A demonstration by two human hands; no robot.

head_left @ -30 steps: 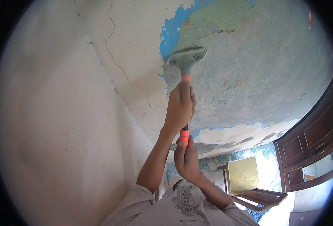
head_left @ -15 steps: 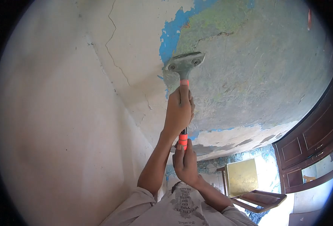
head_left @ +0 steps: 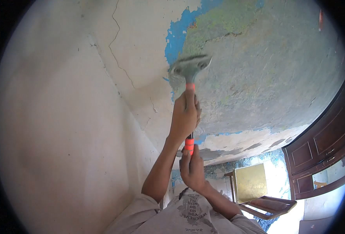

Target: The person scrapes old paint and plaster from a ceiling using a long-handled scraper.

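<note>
A wide-headed scraper [head_left: 190, 71] with a grey head and a red-and-black handle lies up against the wall, its blade at the border of blue paint [head_left: 175, 41] and bare grey-green plaster [head_left: 242, 74]. My left hand [head_left: 185, 115] is wrapped around the upper handle, thumb along it toward the head. Lower down, my right hand [head_left: 193, 169] grips the red butt end of the handle with its fingers. The head is slightly blurred.
Cream-painted wall [head_left: 141, 43] with a long crack runs left of the scraped area, meeting another wall [head_left: 63, 128] at a corner. Below right stand a wooden chair [head_left: 250, 181] with a yellowish seat and a dark wooden cabinet [head_left: 316, 144].
The scraper and both hands are almost where they were. The scraper head has shifted very slightly and now looks blurred.
</note>
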